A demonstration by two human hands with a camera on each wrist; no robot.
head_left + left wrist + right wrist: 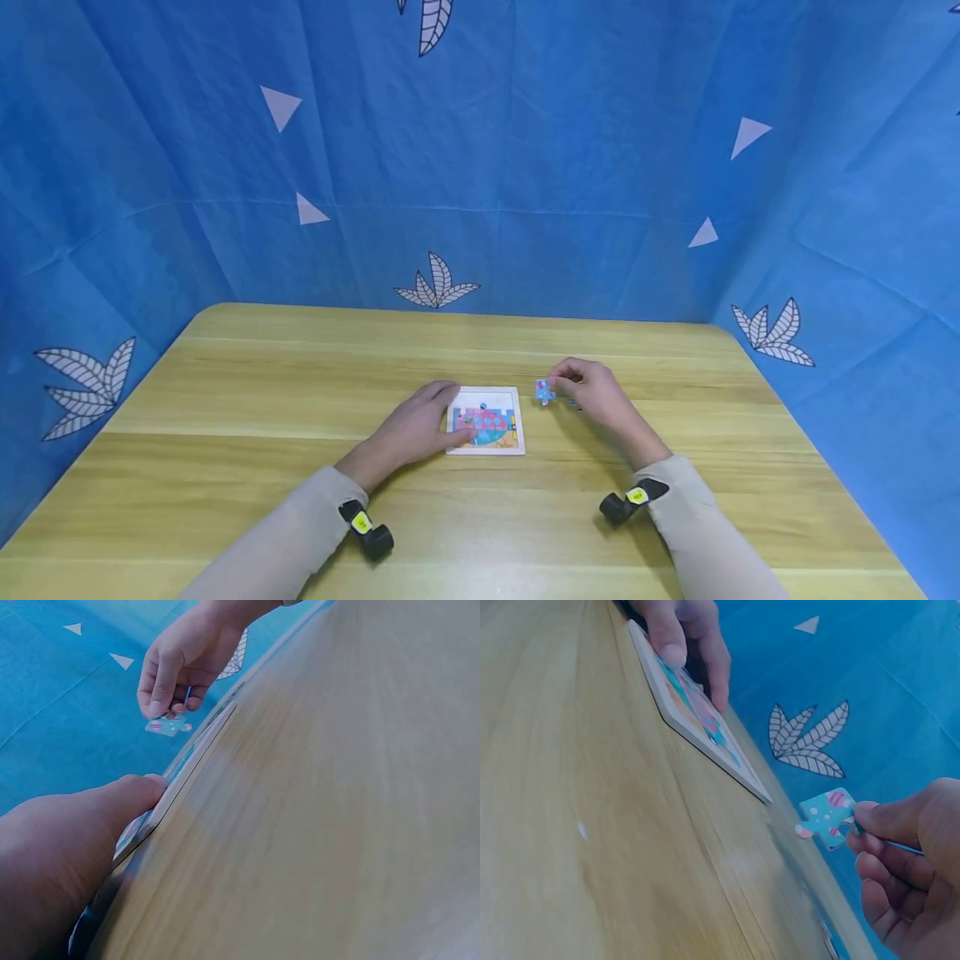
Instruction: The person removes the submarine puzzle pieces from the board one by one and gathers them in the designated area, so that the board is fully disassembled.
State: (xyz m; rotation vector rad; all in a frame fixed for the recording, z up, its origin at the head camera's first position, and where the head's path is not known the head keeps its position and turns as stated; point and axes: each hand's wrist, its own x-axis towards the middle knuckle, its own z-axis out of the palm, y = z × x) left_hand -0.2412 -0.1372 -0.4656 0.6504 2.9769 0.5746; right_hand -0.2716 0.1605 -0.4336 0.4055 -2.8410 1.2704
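A small jigsaw puzzle board (486, 451) with a white frame lies on the table, partly filled with a pink and teal picture. My left hand (411, 430) holds its left side, the thumb over the picture and the fingers along the upper left edge. To the right of the board, my right hand (594, 395) pinches a blue puzzle piece (826, 815) with pink and white spots between thumb and fingertips, above the table. A thin blue edge, seemingly another piece, shows between the right hand's lower fingers in the right wrist view.
The wooden table (315, 367) extends around the board. A blue cloth (495, 158) with white leaf and triangle prints hangs behind and at the sides. In the right wrist view a small flat thing (829, 941), partly cut off, lies near the right hand.
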